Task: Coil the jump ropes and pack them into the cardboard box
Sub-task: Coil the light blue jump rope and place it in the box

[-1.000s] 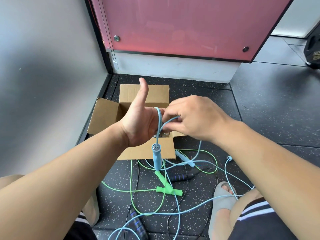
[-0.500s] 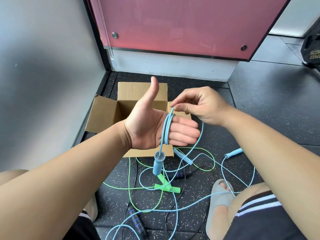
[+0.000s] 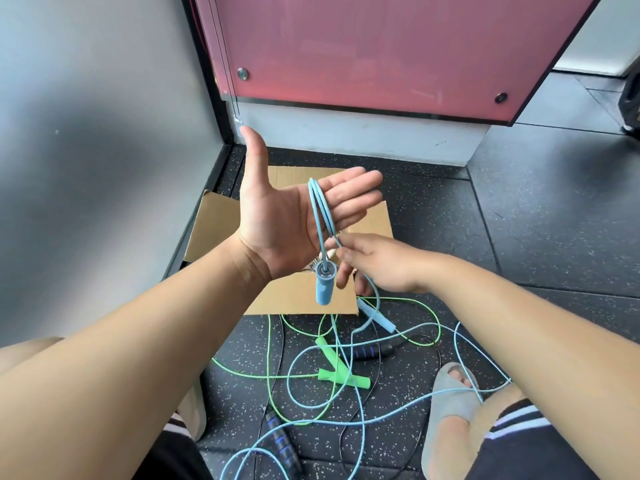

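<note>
Head view: at frame centre the left hand point(image 3: 287, 220) is held flat, thumb up, with two loops of the blue jump rope point(image 3: 320, 209) draped over its straight fingers point(image 3: 349, 195) and a handle point(image 3: 324, 284) dangling below. Just beneath, the right hand point(image 3: 384, 268) pinches the cord. The cardboard box point(image 3: 214, 220) sits open behind both hands. Nothing clamps the loops, so they could slide off. Lower in the frame, the trailing cord crosses the green rope point(image 3: 341, 368) and may snag.

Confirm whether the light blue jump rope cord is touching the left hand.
Touching: head view shows the light blue jump rope cord looped over the left hand's fingers.
</note>
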